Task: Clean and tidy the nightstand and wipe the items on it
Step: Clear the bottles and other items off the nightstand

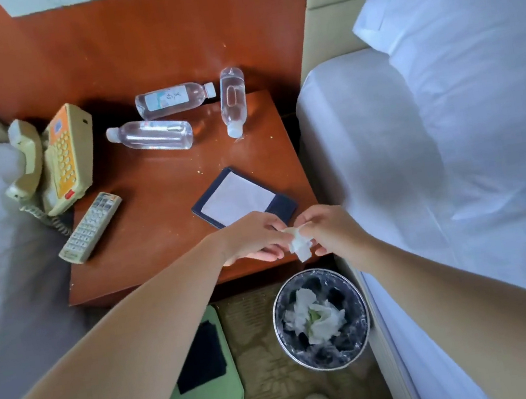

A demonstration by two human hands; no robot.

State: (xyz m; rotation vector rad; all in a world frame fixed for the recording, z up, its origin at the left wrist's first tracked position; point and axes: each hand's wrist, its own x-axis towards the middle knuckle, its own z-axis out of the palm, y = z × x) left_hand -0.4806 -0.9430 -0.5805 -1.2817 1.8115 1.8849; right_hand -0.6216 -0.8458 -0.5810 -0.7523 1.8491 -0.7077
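The wooden nightstand carries three clear water bottles lying on their sides, a beige telephone, a grey remote and a dark-framed notepad. Crumbs dot its surface. Over its front right corner my left hand and my right hand meet, both pinching a small crumpled white tissue that hangs between their fingertips, just above the bin.
A round bin lined with clear plastic holds crumpled white tissues on the floor below the nightstand's front. A green pad with a black patch lies on the carpet. Beds with white linen flank both sides.
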